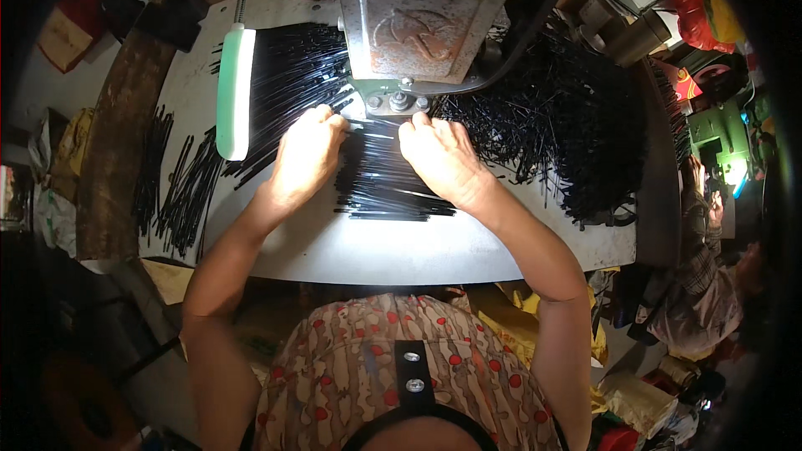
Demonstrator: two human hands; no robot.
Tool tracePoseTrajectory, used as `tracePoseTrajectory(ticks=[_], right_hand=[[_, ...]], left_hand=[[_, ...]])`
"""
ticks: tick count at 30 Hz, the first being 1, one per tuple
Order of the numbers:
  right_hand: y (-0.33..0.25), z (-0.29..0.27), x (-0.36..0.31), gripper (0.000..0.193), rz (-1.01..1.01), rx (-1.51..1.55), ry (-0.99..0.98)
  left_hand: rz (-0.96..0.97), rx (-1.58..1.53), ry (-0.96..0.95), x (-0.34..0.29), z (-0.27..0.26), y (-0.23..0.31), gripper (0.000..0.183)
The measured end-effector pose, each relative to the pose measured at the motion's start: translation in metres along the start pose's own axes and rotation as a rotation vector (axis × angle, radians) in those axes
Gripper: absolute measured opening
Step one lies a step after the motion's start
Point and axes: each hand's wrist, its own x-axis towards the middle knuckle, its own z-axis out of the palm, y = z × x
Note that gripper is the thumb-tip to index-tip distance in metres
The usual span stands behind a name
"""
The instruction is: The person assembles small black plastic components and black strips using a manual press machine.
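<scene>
My left hand (307, 150) is closed in a pinch at the foot of a metal press (418, 29), on a thin black strip. Just right of it, my right hand (441, 157) is also closed, its fingertips together at the strip's other end. The strip itself is mostly hidden by my fingers. Below and between both hands lies a neat stack of black strips (393, 184), side by side. Bolts (399, 101) on the press base sit right above my fingertips. A fan of loose black strips (288, 75) spreads beyond my left hand.
A large tangled heap of black strips (576, 125) covers the table's right side. Smaller bundles (190, 192) lie at the left. A lit green lamp (235, 92) hangs beside my left hand. At far right, another person's hands (706, 192) are at a green machine (727, 138).
</scene>
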Motion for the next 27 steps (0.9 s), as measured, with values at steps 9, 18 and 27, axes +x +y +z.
tracePoseTrajectory(ticks=[9, 18, 27], right_hand=[[0.019, 0.010, 0.002, 0.011, -0.228, 0.117, 0.256], [0.029, -0.008, -0.012, 0.008, 0.223, 0.276, 0.079], [0.036, -0.002, -0.020, 0.010, 0.253, 0.641, 0.153]], left_hand=[[-0.076, -0.049, -0.098, -0.005, 0.007, -0.008, 0.018], [-0.123, -0.273, -0.130, 0.001, -0.012, -0.003, 0.017], [-0.326, -0.246, -0.155, -0.003, -0.032, -0.026, 0.014]])
